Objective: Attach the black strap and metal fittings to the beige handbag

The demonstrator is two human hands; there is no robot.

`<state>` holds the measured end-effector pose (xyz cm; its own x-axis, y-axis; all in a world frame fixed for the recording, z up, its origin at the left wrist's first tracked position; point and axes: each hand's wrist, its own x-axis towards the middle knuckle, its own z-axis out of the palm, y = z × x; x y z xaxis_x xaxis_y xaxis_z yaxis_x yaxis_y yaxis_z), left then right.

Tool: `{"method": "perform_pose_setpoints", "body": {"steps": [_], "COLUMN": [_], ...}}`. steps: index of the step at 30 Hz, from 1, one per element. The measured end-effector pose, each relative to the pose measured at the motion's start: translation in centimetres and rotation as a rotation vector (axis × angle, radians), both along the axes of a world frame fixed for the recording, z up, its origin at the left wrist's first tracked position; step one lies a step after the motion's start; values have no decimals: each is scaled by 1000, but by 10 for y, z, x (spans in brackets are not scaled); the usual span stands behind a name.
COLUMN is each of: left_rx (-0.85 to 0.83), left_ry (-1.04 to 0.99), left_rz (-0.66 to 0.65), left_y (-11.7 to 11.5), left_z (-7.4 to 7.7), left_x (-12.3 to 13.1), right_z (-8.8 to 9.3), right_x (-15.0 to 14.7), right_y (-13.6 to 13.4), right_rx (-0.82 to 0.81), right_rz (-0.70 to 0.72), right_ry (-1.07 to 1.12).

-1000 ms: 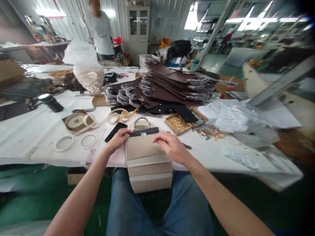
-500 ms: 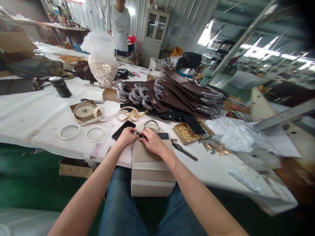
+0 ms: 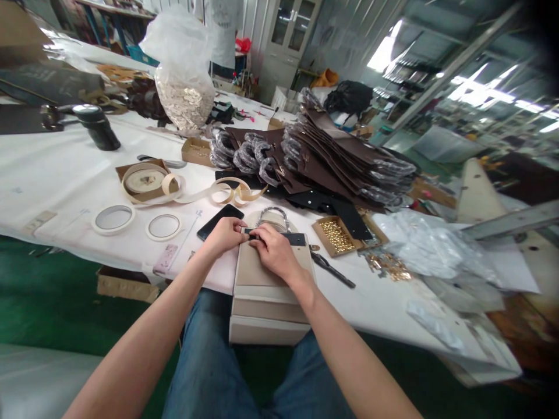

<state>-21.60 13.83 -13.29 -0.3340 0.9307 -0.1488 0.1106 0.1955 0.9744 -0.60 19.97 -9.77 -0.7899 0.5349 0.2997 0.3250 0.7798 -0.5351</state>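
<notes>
A beige handbag piece (image 3: pixel 262 273) with stacked folds lies over the table's front edge, its lower end above my lap. Along its upper edge runs a black strip (image 3: pixel 297 239), and a loop handle (image 3: pixel 274 210) wrapped in clear plastic stands just behind. My left hand (image 3: pixel 225 234) is closed, its fingertips pinching at the strip's left end. Close beside it, my right hand (image 3: pixel 275 253) rests on the beige piece with bent fingers on the same spot. Any small part between the fingertips is hidden. A black phone (image 3: pixel 213 224) lies by my left hand.
Right of the bag lies a dark hand tool (image 3: pixel 334 270), near a box of gold-coloured fittings (image 3: pixel 334 235). Tape rolls (image 3: pixel 114 219) sit at left. Behind is a stack of brown bag panels (image 3: pixel 323 157) with plastic-wrapped handles. A person (image 3: pixel 222 35) stands farther back.
The view has tilted downward and shifted slightly. Both hands stay at the left end of the black strip, with only slight finger movement.
</notes>
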Motion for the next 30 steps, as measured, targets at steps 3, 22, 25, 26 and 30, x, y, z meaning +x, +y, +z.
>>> {"method": "perform_pose_setpoints", "body": {"steps": [3,22,25,26,30], "left_rx": [1,2,11,12,8], "left_ry": [-8,10,9,9,-3], "left_rz": [-25,21,16,16,25], "left_y": [1,-2,-3,-3,-4], "left_z": [-3,8,9,9,8], "left_x": [-3,5,7,7,8], "right_z": [-1,4,7,7,1], "right_x": [-1,8,15,16,10], "right_y": [2,9,13,13,12], "right_rx": [-17,-153,-381,-453,-613], "right_rz": [4,7,-33,-49,-84], "right_ry": [14,131,242,273,377]}}
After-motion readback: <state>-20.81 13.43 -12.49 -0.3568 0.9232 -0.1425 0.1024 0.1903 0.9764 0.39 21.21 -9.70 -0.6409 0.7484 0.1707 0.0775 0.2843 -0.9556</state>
